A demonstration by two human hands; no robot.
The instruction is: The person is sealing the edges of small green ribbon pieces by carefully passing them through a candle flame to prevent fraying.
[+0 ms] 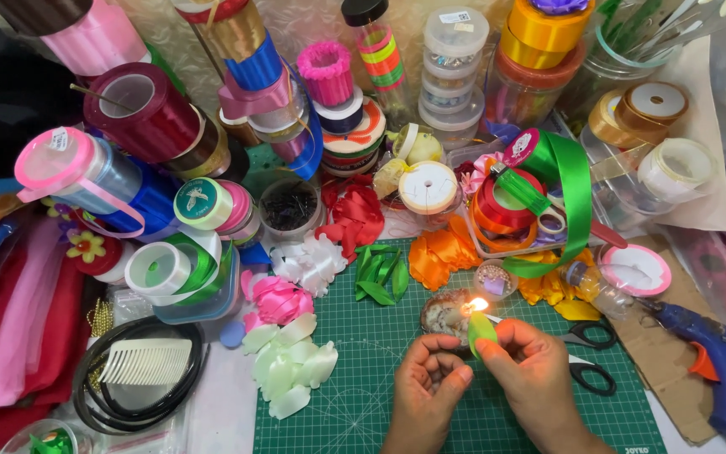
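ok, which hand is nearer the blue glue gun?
Right. The right hand sits on the cutting mat just left of the glue gun; the left hand is further left, beyond it.

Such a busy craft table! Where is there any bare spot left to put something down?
The green cutting mat is bare between the pale petals and the left hand, and right of the scissors. Ribbon spools crowd the back.
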